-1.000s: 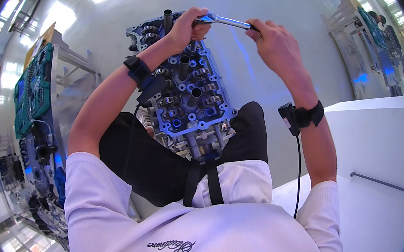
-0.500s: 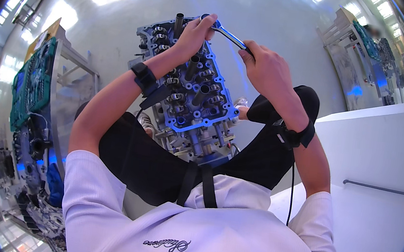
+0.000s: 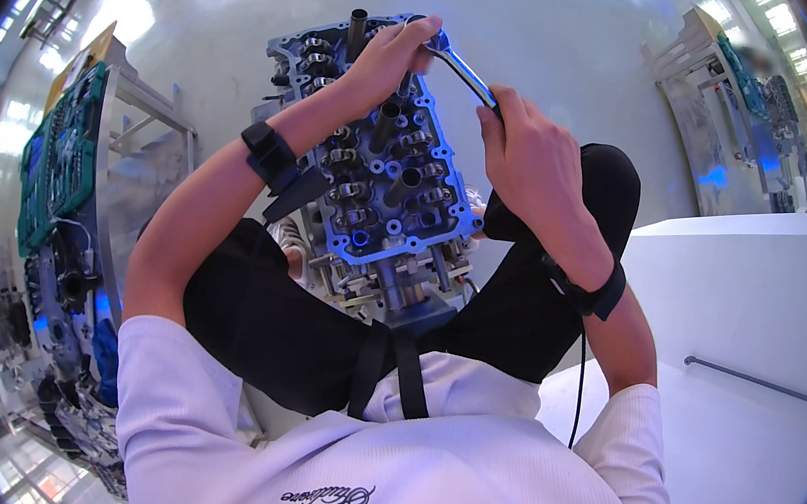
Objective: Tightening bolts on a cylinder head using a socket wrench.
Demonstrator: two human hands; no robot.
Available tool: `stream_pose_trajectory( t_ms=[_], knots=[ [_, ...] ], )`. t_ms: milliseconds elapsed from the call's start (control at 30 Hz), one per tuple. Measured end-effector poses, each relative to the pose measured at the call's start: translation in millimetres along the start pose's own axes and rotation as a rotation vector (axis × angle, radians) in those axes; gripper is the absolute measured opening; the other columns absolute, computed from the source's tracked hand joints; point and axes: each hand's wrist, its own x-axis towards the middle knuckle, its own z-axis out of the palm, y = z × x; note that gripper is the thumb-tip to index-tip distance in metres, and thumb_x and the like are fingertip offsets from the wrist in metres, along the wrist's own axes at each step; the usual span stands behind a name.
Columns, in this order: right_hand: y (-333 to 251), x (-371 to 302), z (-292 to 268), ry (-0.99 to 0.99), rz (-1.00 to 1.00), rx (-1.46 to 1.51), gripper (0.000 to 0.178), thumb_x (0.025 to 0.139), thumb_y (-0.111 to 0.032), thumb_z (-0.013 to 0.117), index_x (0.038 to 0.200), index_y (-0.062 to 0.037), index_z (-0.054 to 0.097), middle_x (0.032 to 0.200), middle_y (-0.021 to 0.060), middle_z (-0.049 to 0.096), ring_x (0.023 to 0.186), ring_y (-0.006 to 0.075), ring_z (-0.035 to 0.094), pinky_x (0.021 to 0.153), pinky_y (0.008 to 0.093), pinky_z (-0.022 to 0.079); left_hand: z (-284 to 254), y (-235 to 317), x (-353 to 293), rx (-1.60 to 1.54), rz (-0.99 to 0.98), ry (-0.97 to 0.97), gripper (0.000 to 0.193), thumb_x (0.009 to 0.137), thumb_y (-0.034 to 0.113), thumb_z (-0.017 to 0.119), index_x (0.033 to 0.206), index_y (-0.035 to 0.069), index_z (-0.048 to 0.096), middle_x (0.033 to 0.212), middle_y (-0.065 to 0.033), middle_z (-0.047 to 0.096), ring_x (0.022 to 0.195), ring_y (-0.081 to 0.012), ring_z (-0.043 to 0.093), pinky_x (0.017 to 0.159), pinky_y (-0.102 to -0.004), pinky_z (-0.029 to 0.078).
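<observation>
An engine cylinder head (image 3: 396,176) stands between my knees, its upper face showing rocker parts and upright dark tubes. Over its far right corner, my left hand (image 3: 386,64) is closed around the head end of a ratchet wrench (image 3: 465,75). My right hand (image 3: 536,158) grips the wrench's handle, which slants down to the right beyond the casting's edge. Whatever the wrench fits onto is hidden under my left hand. Both wrists carry black bands.
On the left stands a metal bench with a green tool case (image 3: 63,155) and dark engine parts (image 3: 72,282). A white ledge (image 3: 742,284) runs along my right side. Another bench (image 3: 713,109) with parts stands at the far right.
Both hands and the wrench have shifted slightly, the right hand moving a little down and to the right. Both hands keep their hold on the wrench.
</observation>
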Motion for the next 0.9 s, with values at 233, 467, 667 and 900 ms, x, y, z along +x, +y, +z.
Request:
stream_pose_trajectory(
  t_ms=[233,467,667,900],
  knots=[
    [44.0,51.2,-14.2,0.011,-0.197,-0.167,0.023,0.089,-0.03,0.06,0.105,-0.0137,0.062,0.084,0.0071,0.065,0.08,0.0278,0.064,0.071,0.0387,0.05,-4.0,-12.6,10.6,0.066,0.217,0.07,0.035,0.095,0.032,0.044,0.067,0.011,0.044,0.06,0.0029,0.041,0.053,-0.0086,0.036,0.053,-0.0257,0.031],
    [48.8,86.5,-17.0,-0.119,-0.222,-0.244,0.022,0.087,-0.027,0.061,0.104,-0.0139,0.065,0.085,0.0103,0.065,0.085,0.0289,0.063,0.072,0.0399,0.048,-13.8,-0.7,7.2,-0.215,-0.037,-0.226,0.04,0.095,0.029,0.043,0.059,0.012,0.036,0.055,0.0054,0.031,0.05,-0.0064,0.026,0.05,-0.027,0.021],
    [0.4,72.2,-51.7,-0.476,-0.173,-0.127,0.02,0.084,-0.018,0.063,0.103,-0.0092,0.063,0.071,0.0149,0.062,0.068,0.0361,0.06,0.062,0.0444,0.045,-8.3,12.5,16.1,-0.097,-0.048,0.055,0.05,0.098,0.044,0.045,0.068,0.005,0.056,0.062,0.0015,0.051,0.06,-0.0075,0.046,0.058,-0.0266,0.038],
    [28.0,147.2,-20.2,-0.159,-0.557,-0.069,0.027,0.082,-0.007,0.061,0.108,-0.008,0.063,0.096,0.0096,0.063,0.093,0.0284,0.057,0.094,0.0441,0.039,-11.7,-1.2,1.5,0.29,0.253,0.03,0.026,0.093,0.022,0.049,0.073,0.007,0.056,0.053,0.0001,0.045,0.048,-0.0144,0.043,0.045,-0.0341,0.036]
  ],
)
